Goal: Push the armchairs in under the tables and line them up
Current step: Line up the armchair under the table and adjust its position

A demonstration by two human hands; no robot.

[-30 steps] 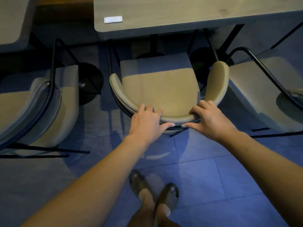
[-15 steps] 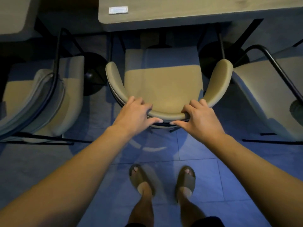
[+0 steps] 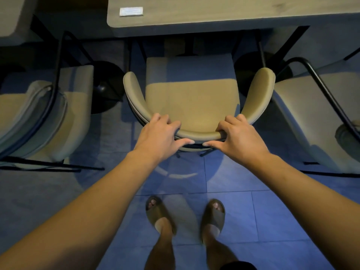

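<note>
A beige armchair (image 3: 191, 102) with a curved backrest stands in front of me, facing the grey table (image 3: 214, 14). The front of its seat lies in the table's shadow, just short of the table edge. My left hand (image 3: 159, 136) grips the left part of the backrest's top rim. My right hand (image 3: 238, 138) grips the right part of the same rim. Both thumbs lie behind the backrest, fingers curled over the top.
A second armchair (image 3: 74, 114) stands at the left, beside another table (image 3: 11, 16), and a third armchair (image 3: 311, 117) at the right. Round black table bases (image 3: 105, 88) sit on the blue tiled floor. My sandalled feet (image 3: 185, 215) stand behind the middle chair.
The middle chair has been turned square to the table and moved toward it. I have stepped closer, with my feet now apart. Both hands have stayed on the backrest.
</note>
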